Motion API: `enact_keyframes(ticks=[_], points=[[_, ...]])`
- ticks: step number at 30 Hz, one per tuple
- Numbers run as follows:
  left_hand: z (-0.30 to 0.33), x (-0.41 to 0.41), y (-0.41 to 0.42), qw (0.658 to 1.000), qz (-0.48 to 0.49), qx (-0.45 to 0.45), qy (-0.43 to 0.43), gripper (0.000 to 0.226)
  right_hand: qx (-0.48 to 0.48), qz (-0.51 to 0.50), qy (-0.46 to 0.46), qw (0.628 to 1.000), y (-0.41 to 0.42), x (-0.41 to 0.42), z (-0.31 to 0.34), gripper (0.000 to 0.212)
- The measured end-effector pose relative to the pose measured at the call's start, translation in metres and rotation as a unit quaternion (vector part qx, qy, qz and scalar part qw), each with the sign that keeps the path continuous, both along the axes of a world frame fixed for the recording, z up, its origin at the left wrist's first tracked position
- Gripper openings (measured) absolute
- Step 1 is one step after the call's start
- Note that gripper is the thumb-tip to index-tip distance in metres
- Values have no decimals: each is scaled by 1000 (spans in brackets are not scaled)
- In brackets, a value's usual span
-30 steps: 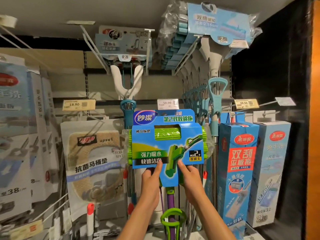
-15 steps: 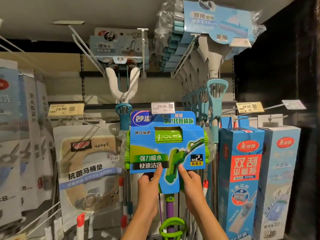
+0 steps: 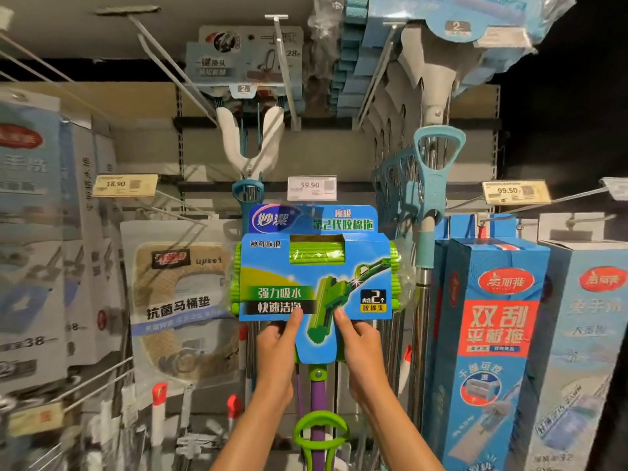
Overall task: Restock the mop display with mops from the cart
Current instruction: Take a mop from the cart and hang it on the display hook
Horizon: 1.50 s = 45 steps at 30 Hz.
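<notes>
A green sponge mop [image 3: 316, 266] in a blue card sleeve hangs head-up in the middle of the display, its purple shaft [image 3: 318, 396] and green lever running down between my forearms. My left hand [image 3: 277, 348] grips the sleeve's lower left edge, thumb on the front. My right hand [image 3: 360, 345] grips the lower right edge the same way. The sleeve's top sits just under the 59.90 price tag [image 3: 312, 188]; I cannot tell whether it hangs on the hook.
Teal-handled mops [image 3: 431, 185] hang close on the right, a white Y-shaped mop [image 3: 249, 137] above left. Tall blue mop boxes [image 3: 489, 334] stand at the right. A bagged toilet seat pad [image 3: 183, 300] hangs left. Wire hooks stick out toward me.
The green mop and both hands have moved up a little and closer to the 59.90 tag. My grip on the sleeve is the same.
</notes>
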<state>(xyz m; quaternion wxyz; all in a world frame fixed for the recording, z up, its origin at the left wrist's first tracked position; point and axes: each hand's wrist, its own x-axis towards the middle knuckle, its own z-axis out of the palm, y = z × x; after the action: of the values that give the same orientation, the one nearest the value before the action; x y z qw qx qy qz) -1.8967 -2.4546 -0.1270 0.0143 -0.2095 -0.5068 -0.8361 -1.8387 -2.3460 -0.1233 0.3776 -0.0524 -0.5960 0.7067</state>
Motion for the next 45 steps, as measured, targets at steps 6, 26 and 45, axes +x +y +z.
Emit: enact_keyframes(ticks=[6,26,45], points=[[5,-2,0,1000,22,-17,3,30,-33,-1,2,999,-3,-2,9,26],[2,-43,10,999,4,-38,-17,41,-35,-44,-15,998,7,-42,1,25],[16,-88,33,996,-9,-46,-71,32,-60,-75,-32,995,24,-83,19,37]])
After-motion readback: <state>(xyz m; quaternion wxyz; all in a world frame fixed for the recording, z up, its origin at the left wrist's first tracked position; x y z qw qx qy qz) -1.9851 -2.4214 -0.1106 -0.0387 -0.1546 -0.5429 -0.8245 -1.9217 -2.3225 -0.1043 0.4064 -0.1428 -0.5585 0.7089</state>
